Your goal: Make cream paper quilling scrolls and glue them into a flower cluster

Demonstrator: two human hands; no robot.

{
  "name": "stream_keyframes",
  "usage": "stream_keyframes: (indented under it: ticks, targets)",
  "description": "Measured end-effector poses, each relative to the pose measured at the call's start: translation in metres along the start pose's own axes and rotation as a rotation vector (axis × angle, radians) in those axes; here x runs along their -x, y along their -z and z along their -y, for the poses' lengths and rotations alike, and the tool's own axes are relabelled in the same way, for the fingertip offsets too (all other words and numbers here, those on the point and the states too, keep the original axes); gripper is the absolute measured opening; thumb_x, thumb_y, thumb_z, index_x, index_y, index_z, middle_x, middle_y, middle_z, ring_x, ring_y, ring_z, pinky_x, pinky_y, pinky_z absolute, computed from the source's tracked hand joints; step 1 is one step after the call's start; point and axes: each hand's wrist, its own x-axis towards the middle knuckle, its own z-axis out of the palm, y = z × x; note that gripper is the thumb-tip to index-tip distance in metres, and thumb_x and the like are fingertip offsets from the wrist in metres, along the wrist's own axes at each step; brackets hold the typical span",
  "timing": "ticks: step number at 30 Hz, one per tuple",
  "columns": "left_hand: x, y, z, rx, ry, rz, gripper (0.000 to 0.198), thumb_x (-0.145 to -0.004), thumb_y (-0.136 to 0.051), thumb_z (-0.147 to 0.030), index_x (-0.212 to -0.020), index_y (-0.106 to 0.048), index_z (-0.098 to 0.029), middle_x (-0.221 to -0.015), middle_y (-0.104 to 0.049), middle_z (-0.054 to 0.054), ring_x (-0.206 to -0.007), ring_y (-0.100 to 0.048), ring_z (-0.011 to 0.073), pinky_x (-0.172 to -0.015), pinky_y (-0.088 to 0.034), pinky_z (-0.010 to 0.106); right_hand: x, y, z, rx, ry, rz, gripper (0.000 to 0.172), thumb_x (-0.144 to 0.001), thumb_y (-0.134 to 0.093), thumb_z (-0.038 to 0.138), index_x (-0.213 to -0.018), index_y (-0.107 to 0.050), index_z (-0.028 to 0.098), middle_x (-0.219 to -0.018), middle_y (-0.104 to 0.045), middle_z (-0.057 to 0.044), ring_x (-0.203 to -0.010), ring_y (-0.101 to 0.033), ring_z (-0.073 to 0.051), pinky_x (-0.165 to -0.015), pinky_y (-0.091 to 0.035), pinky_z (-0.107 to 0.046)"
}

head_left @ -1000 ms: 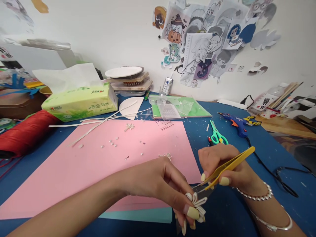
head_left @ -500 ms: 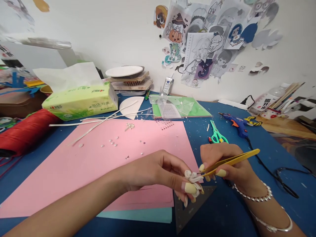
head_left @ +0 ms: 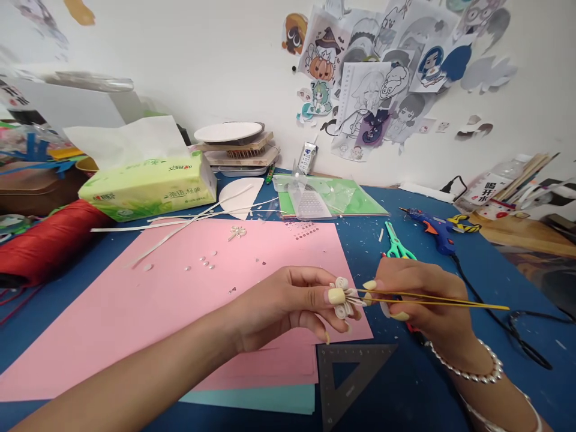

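Between the thumb and fingers of my left hand (head_left: 288,306) is a small white flower (head_left: 342,309) made of curled strips. My right hand (head_left: 418,294) is closed around yellow tweezers (head_left: 454,301), whose tips reach into the flower from the right. The thumb partly covers the flower, so I cannot tell exactly what the tips grip. Below the hands, on the pink paper (head_left: 162,318), lie several white pearl beads (head_left: 206,263). A finished-looking white bow-like piece (head_left: 237,233) rests near the paper's far edge.
Beneath my hands lies a dark triangle ruler (head_left: 330,390). Green scissors (head_left: 396,243) and a blue glue gun (head_left: 434,228) with its cord are on the right. White strips (head_left: 180,231), a tissue pack (head_left: 148,186) and a red thread spool (head_left: 54,240) are at the left.
My left hand has turned the flower and raised it slightly. The tweezers have swung from slanting upward to nearly level, with my right hand shifting a little to the right.
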Motion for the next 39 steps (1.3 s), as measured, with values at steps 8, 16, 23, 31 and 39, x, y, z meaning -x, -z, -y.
stream_keyframes:
  ticks: [8,16,23,31,39]
  targets:
    - [0.001,-0.002,0.0,0.039,-0.046,-0.021,0.007,-0.069,-0.065,-0.017,-0.071,-0.064,-0.011,-0.063,-0.065,0.001,-0.056,-0.061,0.0073,-0.053,-0.052,0.015,0.001,0.0,0.0,-0.036,-0.032,0.013,0.019,-0.073,-0.06,0.02,-0.092,-0.063,0.02,-0.069,-0.065,-0.001,-0.058,-0.053,-0.01,-0.053,-0.041,-0.025]
    - [0.001,-0.004,0.001,-0.003,-0.05,-0.016,0.005,-0.069,-0.064,-0.016,-0.07,-0.065,-0.011,-0.062,-0.063,0.001,-0.054,-0.059,0.0077,-0.052,-0.052,0.016,0.0,0.0,-0.005,-0.144,-0.057,0.067,0.02,-0.074,-0.06,0.027,-0.093,-0.063,0.019,-0.066,-0.064,-0.002,-0.056,-0.054,-0.01,-0.052,-0.041,-0.026]
    - [0.001,-0.004,0.0,-0.025,-0.04,-0.018,0.004,-0.066,-0.066,-0.017,-0.067,-0.065,-0.013,-0.059,-0.062,-0.001,-0.052,-0.059,0.008,-0.052,-0.05,0.017,0.0,-0.002,-0.004,-0.204,-0.099,0.099,0.019,-0.074,-0.06,0.028,-0.091,-0.064,0.02,-0.066,-0.065,-0.001,-0.058,-0.054,-0.01,-0.053,-0.04,-0.024]
    - [0.003,-0.004,-0.003,-0.113,-0.034,0.008,0.002,-0.064,-0.066,-0.012,-0.063,-0.066,-0.013,-0.056,-0.061,-0.002,-0.048,-0.056,0.0057,-0.05,-0.047,0.015,0.0,-0.005,-0.015,-0.388,-0.124,0.18,0.021,-0.072,-0.062,0.026,-0.091,-0.065,0.021,-0.068,-0.066,-0.003,-0.06,-0.056,-0.01,-0.054,-0.042,-0.022]
    - [0.004,-0.004,-0.002,-0.196,-0.038,-0.005,0.003,-0.066,-0.065,-0.013,-0.064,-0.066,-0.014,-0.058,-0.06,-0.003,-0.05,-0.055,0.0051,-0.051,-0.046,0.015,0.0,-0.006,-0.02,-0.499,-0.218,0.218,0.017,-0.073,-0.061,0.026,-0.088,-0.066,0.022,-0.068,-0.065,-0.003,-0.059,-0.057,-0.01,-0.051,-0.042,-0.022]
